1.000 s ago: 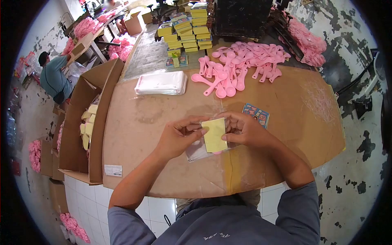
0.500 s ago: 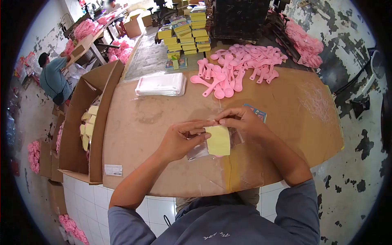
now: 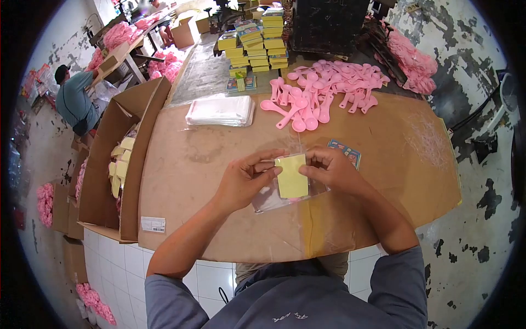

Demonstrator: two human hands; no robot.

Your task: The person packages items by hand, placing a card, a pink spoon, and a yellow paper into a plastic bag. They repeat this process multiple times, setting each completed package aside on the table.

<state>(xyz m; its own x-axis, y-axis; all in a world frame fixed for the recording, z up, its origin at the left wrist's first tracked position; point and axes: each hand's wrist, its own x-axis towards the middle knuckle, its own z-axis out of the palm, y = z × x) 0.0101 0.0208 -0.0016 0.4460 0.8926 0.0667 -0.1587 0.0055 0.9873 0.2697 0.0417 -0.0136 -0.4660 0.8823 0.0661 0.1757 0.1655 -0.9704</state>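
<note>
A yellow card (image 3: 292, 176) lies in or against a clear plastic bag (image 3: 267, 201) above the near middle of the table. Pinched between thumb and fingers, the bag and card's left edge sit in my left hand (image 3: 244, 181). My right hand (image 3: 331, 172) is closed on the upper right edge of the same bag and card. A bit of pink shows at the card's bottom edge; most of that item is hidden. Just beyond my right hand lies a blue printed card (image 3: 346, 153), partly covered by it.
Pink scoops (image 3: 312, 98) are heaped at the back, beside a stack of clear bags (image 3: 220, 111). Yellow-edged card stacks (image 3: 257, 46) stand farther off. A cardboard box (image 3: 150, 118) borders the table's left side. Another person (image 3: 76, 98) works at far left.
My hands have shifted from the card's top edge to its sides, my right hand moving slightly down and right. The bag now spreads wider around the card.
</note>
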